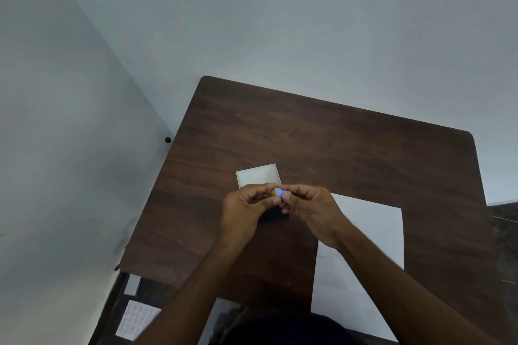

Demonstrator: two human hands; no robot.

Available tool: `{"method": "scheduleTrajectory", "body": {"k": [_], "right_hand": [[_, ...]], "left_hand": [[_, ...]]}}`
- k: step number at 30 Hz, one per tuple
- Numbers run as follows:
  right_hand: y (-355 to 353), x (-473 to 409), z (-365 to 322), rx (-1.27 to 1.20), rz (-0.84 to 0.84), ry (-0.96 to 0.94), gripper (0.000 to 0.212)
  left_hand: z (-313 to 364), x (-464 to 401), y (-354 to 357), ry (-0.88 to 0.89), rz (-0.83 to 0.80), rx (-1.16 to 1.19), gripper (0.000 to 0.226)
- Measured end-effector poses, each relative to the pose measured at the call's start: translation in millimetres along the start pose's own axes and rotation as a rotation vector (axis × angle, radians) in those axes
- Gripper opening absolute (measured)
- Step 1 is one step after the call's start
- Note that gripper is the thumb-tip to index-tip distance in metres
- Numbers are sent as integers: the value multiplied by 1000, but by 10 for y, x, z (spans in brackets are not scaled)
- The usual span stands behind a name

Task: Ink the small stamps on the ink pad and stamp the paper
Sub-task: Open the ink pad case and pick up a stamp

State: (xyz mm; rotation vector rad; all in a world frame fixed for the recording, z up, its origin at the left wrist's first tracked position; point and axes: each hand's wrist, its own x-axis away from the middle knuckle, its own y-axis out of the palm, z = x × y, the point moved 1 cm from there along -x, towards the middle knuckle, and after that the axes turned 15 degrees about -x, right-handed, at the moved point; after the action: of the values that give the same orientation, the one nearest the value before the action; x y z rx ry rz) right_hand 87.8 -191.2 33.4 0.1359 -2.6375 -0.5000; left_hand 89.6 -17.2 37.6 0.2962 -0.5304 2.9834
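Observation:
A small blue stamp (279,192) with a yellow end is held between both hands above the table. My left hand (244,210) pinches its yellow end and my right hand (311,209) pinches the blue body. Just below the hands lies a dark ink pad (276,218), mostly hidden by my fingers. A white sheet of paper (364,235) lies on the table to the right, partly under my right forearm. A white shallow box (258,175) sits just beyond my hands.
The brown wooden table (322,134) stands against a pale wall. At the lower left, below the table's edge, lies a white sheet with rows of round shapes (136,319). A small black knob (167,140) sits on the wall at the left.

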Motion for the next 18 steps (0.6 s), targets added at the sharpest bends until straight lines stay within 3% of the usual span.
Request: {"method": "scheduleTrajectory", "body": {"k": [6,13,18], "right_hand": [[176,-53,58,-7,-11,9,28],[247,-111,97,-8,-33,37,28],[308,-133,177,-24,-54,87,27]], "left_hand": [[-143,56,-114,-67,37,86,33],[-349,152,-270,-259,118,336,27],[-693,197,-384,-369,181,368,33]]}}
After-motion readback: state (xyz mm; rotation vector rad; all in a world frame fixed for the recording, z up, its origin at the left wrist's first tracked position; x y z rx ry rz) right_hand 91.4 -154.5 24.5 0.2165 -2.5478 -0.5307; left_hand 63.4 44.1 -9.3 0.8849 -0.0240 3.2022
